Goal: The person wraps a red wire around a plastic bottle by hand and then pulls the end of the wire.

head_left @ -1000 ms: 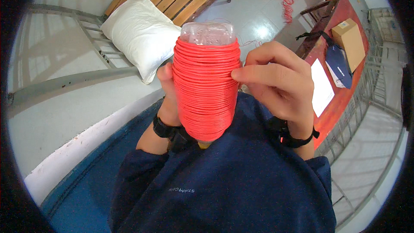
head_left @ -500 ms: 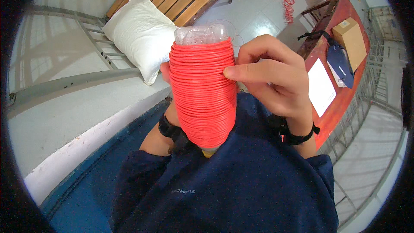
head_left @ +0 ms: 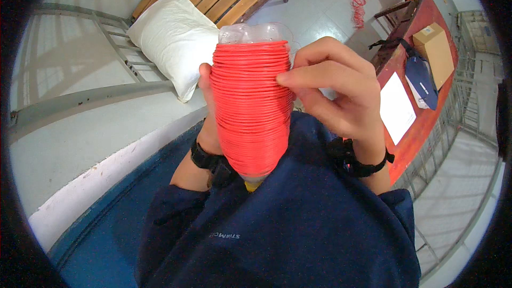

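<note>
So, clear plastic bottle (head_left: 250, 34), wrapped in loads of red cord (head_left: 250, 101), tight turns side by side over most of it. It's held up in front of the person's dark blue shirt (head_left: 282, 218), yellow end (head_left: 253, 186) toward the chest and bare base pointing away. Left hand (head_left: 208, 96) has it from the left side, thumb along the edge; the other fingers are hidden behind, so can't tell how they sit. Right hand (head_left: 338, 88) is curled, one fingertip touching the cord on the right side. Can't tell if those fingers are pinching a strand. Off to the right, a red worktop (head_left: 405, 154) has white paper (head_left: 396, 108), a blue pouch (head_left: 420, 80) and a cardboard box (head_left: 433, 53). Loose red strands (head_left: 358, 8) lie tangled on the floor, and a white pillow (head_left: 176, 42) is off left.
</note>
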`<state>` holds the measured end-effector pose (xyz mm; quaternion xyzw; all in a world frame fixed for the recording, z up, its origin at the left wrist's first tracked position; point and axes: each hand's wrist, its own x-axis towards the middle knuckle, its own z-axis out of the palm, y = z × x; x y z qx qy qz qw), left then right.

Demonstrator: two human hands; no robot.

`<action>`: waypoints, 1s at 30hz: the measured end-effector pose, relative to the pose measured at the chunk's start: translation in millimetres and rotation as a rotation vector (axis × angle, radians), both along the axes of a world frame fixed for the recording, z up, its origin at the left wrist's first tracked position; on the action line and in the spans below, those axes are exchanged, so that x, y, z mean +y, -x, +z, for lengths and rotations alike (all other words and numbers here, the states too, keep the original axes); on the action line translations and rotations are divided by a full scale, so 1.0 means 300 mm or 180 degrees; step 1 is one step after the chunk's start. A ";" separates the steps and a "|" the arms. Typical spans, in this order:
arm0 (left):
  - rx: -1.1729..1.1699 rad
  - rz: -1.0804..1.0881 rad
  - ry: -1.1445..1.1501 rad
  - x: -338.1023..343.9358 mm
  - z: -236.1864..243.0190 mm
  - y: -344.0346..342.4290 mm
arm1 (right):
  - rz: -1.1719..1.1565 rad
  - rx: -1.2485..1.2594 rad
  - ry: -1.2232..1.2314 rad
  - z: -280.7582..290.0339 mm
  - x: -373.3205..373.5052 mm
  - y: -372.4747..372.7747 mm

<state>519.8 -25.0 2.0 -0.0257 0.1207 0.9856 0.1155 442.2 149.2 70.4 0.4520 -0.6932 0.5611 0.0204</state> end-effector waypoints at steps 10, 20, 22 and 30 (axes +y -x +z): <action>-0.0558 0.0340 0.0313 0.013 0.016 0.013 | -0.0061 -0.0156 0.0023 -0.020 0.020 -0.013; 0.1066 0.0314 0.0183 -0.008 -0.060 0.048 | -0.0196 -0.0011 -0.0011 -0.031 0.037 -0.001; 0.0595 0.0065 0.0188 -0.038 -0.044 0.020 | -0.0242 0.0003 0.0029 -0.034 0.042 -0.003; 0.0102 0.0124 -0.0396 -0.012 -0.081 -0.009 | -0.0204 0.0138 -0.0048 -0.037 0.037 -0.010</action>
